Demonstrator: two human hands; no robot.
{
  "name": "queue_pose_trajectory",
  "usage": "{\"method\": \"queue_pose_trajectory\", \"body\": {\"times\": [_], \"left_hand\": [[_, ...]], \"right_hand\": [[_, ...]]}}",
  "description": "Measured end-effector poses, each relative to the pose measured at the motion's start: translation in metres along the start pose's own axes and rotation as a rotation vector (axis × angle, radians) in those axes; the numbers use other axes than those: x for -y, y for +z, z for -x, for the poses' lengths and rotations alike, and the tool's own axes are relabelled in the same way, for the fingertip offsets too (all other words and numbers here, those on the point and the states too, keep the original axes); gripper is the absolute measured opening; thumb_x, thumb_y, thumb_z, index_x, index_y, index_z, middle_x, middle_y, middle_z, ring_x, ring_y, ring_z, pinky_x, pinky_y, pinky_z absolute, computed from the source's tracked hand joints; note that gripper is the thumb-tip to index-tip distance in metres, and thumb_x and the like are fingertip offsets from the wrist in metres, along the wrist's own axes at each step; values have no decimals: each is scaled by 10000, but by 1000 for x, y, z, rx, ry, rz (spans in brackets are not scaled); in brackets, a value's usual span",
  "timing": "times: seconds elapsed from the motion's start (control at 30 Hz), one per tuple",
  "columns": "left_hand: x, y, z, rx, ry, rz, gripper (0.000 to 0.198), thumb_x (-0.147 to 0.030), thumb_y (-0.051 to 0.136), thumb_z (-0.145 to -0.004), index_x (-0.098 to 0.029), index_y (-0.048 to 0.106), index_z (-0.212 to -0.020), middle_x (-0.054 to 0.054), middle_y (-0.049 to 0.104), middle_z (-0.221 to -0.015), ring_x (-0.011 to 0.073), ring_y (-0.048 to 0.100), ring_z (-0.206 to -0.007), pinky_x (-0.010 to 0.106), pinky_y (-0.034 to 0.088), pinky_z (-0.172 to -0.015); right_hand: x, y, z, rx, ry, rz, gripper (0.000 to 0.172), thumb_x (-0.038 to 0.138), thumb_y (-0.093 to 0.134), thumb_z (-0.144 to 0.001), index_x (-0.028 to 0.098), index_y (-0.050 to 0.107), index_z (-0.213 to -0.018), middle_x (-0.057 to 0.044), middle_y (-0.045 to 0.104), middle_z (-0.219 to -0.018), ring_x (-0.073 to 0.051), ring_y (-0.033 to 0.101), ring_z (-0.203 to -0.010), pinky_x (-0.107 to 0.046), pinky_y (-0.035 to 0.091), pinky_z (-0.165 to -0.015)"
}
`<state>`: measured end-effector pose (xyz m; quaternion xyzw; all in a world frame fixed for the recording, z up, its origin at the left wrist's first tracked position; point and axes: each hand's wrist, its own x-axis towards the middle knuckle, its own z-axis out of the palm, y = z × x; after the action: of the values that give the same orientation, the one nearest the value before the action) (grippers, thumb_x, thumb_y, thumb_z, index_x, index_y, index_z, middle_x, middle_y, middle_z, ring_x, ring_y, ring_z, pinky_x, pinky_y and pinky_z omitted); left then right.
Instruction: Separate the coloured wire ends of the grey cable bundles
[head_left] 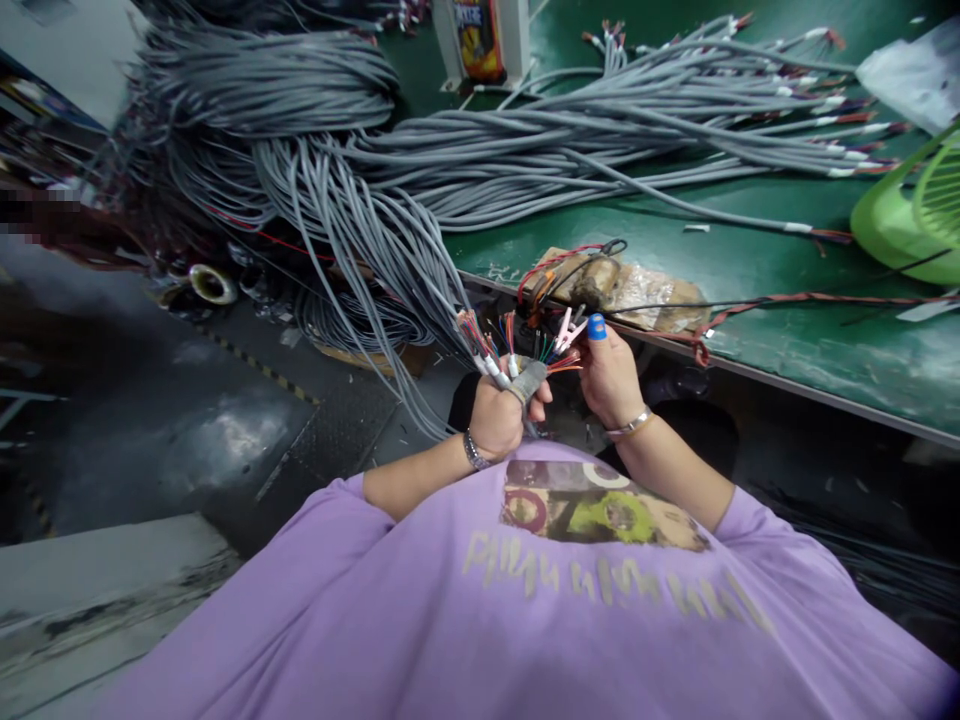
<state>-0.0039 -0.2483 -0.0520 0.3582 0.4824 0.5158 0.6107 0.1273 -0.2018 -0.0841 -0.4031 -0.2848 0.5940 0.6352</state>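
Observation:
My left hand (pixel 499 412), its thumb wrapped in a grey covering, is closed around several grey cables (pixel 450 350) near their stripped ends. Thin coloured wires (pixel 564 364) fan out from the cable ends toward my right hand (pixel 611 375). That hand wears a blue finger cover (pixel 597 327) and pinches the tips of the wires; its fingertips are partly hidden. Just beside it, a pale pink clip (pixel 568 332) stands at the table edge. Behind the clip, a taped brown block (pixel 645 297) lies on the table with red and black leads.
Long bundles of grey cable (pixel 525 150) cover the back of the green table (pixel 802 350) and hang over its left side. A green plastic basket or fan (pixel 892 210) stands at the right, near a clear plastic bag (pixel 915 80). Coiled cable (pixel 360 325) lies below, at left.

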Motion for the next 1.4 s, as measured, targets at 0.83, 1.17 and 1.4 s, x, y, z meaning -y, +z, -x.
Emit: {"method": "queue_pose_trajectory", "body": {"times": [0.83,1.17,1.4], "left_hand": [[11,-16,1,19,-7,-91,386,-511,771,-715,-182,569,-734,-47,626,-558,55,464,-339,193,323,-342],[18,-22,3,121,-14,-220,400,-515,770,-742,-176,569,-675,-28,635,-552,66,509,-366,191,372,-374],[11,-21,4,212,-99,-345,419,-494,816,-691,-168,561,-629,-21,621,-518,74,533,-377,186,393,-385]], "right_hand": [[14,-22,-1,398,479,-53,626,779,777,-596,193,703,-804,-45,718,-761,-146,626,-641,-273,533,-598],[35,-18,13,442,296,349,333,398,921,-560,159,729,-690,7,682,-665,-96,545,-602,-245,464,-621],[35,-5,26,488,249,351,330,457,872,-646,177,706,-701,2,679,-643,-134,593,-592,-300,515,-644]]}}
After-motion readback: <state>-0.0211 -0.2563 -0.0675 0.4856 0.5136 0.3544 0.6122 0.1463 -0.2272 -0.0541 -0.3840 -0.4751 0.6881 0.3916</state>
